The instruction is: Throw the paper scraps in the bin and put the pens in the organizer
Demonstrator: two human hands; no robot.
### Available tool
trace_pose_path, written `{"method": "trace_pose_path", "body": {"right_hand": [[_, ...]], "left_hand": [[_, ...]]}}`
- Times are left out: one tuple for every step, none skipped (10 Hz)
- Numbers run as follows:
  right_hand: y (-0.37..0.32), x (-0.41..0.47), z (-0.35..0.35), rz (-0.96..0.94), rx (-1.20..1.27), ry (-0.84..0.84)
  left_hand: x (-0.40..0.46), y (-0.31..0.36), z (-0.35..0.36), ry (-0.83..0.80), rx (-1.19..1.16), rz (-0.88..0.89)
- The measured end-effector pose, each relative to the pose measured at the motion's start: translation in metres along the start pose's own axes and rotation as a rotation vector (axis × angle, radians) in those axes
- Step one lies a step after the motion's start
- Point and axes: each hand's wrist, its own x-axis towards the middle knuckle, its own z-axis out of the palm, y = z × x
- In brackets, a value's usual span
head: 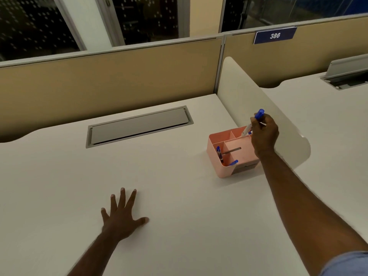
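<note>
On the white desk point(179, 196), left hand point(121, 214) rests flat; right hand point(263, 132) grips a pen point(253, 122), seemingly over the organizer point(217, 166).

White number "386", on a blue sign point(275, 35), atop the tan partition point(298, 50)

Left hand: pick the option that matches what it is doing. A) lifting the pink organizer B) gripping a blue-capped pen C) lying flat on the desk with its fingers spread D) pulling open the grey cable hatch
C: the left hand lies palm down on the white desk, fingers spread, holding nothing.
</note>
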Motion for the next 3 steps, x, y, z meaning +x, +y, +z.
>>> {"method": "trace_pose_path", "body": {"right_hand": [[-0.003, 0.003, 0.009, 0.009, 0.002, -0.005], [-0.001, 0.001, 0.016, 0.021, -0.062, -0.04], [0.011, 0.002, 0.021, 0.05, -0.256, -0.097]], "left_hand": [[-0.003, -0.011, -0.001, 0.012, -0.001, -0.014], [-0.008, -0.017, 0.001, -0.008, -0.001, -0.023], [-0.014, -0.021, 0.004, -0.047, -0.043, -0.021]]}}
